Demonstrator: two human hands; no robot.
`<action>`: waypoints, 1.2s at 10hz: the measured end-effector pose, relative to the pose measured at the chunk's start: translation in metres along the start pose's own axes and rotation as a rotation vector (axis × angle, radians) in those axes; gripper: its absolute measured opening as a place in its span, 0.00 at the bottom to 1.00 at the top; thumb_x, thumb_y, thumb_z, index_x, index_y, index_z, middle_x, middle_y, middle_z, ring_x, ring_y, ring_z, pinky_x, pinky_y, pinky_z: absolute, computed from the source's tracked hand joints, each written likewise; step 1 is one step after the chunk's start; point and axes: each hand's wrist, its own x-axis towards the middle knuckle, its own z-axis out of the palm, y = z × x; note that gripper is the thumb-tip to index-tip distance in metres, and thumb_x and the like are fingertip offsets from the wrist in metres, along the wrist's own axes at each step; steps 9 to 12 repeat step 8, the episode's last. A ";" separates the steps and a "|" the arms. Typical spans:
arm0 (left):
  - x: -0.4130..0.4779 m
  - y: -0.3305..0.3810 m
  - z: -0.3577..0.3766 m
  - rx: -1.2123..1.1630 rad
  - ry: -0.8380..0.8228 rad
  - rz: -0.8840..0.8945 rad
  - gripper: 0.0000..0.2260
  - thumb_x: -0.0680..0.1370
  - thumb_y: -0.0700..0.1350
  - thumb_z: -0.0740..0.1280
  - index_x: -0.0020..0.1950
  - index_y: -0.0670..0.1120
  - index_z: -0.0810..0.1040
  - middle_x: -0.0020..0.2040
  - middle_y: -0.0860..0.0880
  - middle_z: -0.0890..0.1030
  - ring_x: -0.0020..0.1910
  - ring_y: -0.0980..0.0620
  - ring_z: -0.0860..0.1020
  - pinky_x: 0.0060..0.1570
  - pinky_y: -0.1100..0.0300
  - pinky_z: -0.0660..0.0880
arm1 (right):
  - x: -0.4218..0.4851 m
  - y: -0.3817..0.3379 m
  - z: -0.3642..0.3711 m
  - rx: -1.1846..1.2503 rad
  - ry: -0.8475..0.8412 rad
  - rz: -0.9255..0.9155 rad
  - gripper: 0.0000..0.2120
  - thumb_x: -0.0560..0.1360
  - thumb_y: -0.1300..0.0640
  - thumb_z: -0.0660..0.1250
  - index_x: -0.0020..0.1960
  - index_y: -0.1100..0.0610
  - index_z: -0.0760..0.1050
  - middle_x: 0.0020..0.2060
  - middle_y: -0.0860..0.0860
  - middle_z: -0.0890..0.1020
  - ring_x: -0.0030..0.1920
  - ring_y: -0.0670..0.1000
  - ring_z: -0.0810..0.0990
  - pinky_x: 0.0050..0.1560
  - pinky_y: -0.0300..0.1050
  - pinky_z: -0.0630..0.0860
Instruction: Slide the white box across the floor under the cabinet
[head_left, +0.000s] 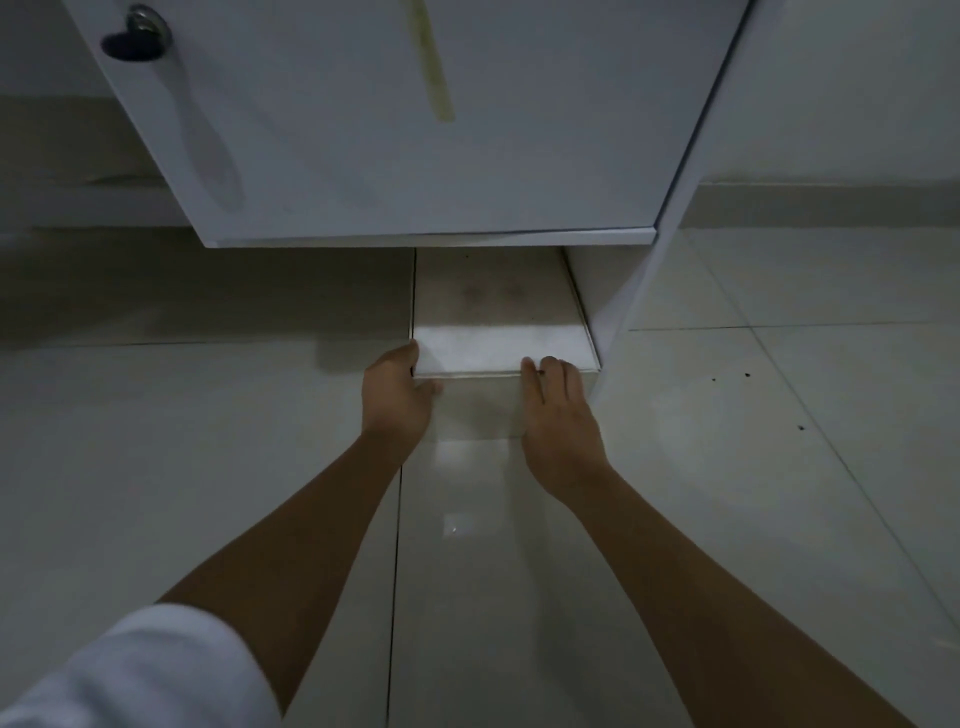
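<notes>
The white box (493, 312) lies on the tiled floor, its far part beneath the white cabinet (415, 130), its right side close against the cabinet's side panel (623, 291). My left hand (397, 397) grips the box's near left corner, fingers round the side and thumb on the front face. My right hand (558, 415) rests flat against the near right part of the front face, fingertips reaching the top edge. Both forearms stretch forward from the bottom of the view.
The cabinet door carries a round metal lock (143, 31) at upper left and a yellowish streak (434, 67). Glossy pale floor tiles (727, 467) spread to both sides, with a few dark specks on the right. A wall skirting (831, 202) runs behind.
</notes>
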 end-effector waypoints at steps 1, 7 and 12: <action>0.003 0.004 0.000 0.037 -0.013 0.024 0.09 0.73 0.35 0.69 0.51 0.33 0.77 0.50 0.34 0.80 0.53 0.37 0.78 0.44 0.60 0.68 | 0.002 0.002 0.001 0.003 -0.014 0.004 0.35 0.58 0.69 0.70 0.64 0.72 0.70 0.55 0.69 0.77 0.55 0.63 0.63 0.55 0.58 0.79; -0.009 0.027 -0.019 0.224 -0.208 0.016 0.12 0.75 0.44 0.67 0.52 0.36 0.76 0.48 0.42 0.75 0.47 0.47 0.72 0.48 0.59 0.68 | 0.004 0.006 -0.033 0.259 -0.272 0.004 0.33 0.74 0.62 0.59 0.76 0.62 0.50 0.73 0.61 0.56 0.75 0.60 0.53 0.74 0.53 0.61; -0.020 0.039 -0.028 0.137 -0.205 -0.004 0.10 0.76 0.43 0.67 0.55 0.43 0.76 0.53 0.44 0.76 0.57 0.46 0.76 0.57 0.59 0.71 | 0.007 0.004 -0.050 0.277 -0.262 -0.005 0.32 0.76 0.61 0.58 0.76 0.62 0.49 0.76 0.59 0.52 0.77 0.59 0.48 0.76 0.51 0.54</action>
